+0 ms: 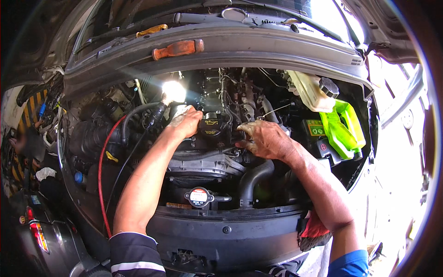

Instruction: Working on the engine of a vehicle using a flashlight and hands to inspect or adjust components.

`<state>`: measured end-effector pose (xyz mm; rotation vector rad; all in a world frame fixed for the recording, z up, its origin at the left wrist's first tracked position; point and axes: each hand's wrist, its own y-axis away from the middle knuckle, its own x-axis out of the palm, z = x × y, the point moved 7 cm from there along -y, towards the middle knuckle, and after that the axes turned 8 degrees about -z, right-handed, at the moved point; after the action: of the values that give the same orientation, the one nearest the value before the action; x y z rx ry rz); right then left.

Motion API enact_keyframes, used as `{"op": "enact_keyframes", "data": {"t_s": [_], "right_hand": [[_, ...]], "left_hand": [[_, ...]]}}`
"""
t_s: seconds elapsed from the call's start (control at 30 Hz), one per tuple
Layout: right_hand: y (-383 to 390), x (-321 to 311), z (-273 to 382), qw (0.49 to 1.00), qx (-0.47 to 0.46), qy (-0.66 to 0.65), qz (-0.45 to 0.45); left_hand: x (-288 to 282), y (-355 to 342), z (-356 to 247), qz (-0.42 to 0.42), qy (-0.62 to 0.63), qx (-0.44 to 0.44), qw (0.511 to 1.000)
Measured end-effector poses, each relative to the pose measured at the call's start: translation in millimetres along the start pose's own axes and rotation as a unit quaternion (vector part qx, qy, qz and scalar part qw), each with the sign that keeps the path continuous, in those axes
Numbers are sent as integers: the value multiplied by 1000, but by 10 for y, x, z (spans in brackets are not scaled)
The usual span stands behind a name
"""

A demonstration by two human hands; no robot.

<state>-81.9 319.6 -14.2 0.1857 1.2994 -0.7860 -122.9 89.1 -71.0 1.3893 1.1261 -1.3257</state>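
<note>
My left hand [184,122] has its fingers curled at the engine, beside the black oil filler cap [211,122]; what they grip is hidden. My right hand [264,140] is bent over fittings and hoses right of that cap, thumb and fingers curled round something too obscured to name. A thin metal rod [277,109] angles up from behind my right fingers. A bright lamp [173,91] shines just behind my left hand. The radiator cap [199,196] sits below both hands, near the front edge of the engine bay.
An orange-handled tool [177,49] and a yellow-handled tool [151,30] lie on the cowl. A red hose [105,171] runs down the left. A bright green plastic container [341,129] sits right, below a translucent reservoir [304,91]. A dark vehicle [50,237] stands at lower left.
</note>
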Motion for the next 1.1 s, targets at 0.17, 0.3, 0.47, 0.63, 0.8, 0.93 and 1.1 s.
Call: {"op": "enact_keyframes", "data": {"t_s": [0.17, 0.3, 0.47, 0.63, 0.8, 0.93, 1.1], "right_hand": [[0, 9, -15, 1000, 0, 9, -8], [1, 25, -18, 1000, -1, 4, 4], [7, 12, -18, 1000, -6, 10, -11], [8, 8, -12, 999, -17, 16, -26], [10, 22, -21, 1000, -13, 18, -18], [7, 20, -21, 1000, -12, 15, -15], [1, -27, 15, 999, -17, 9, -34]], "left_hand": [[17, -18, 18, -5, 3, 28, 1000], [29, -27, 16, 1, 5, 25, 1000], [19, -5, 8, -5, -7, 11, 1000], [30, -11, 41, -23, -8, 18, 1000], [57, -64, 66, 2, 1, 52, 999], [29, -34, 59, 13, -23, 51, 998], [-3, -25, 46, 27, -12, 33, 999]]}}
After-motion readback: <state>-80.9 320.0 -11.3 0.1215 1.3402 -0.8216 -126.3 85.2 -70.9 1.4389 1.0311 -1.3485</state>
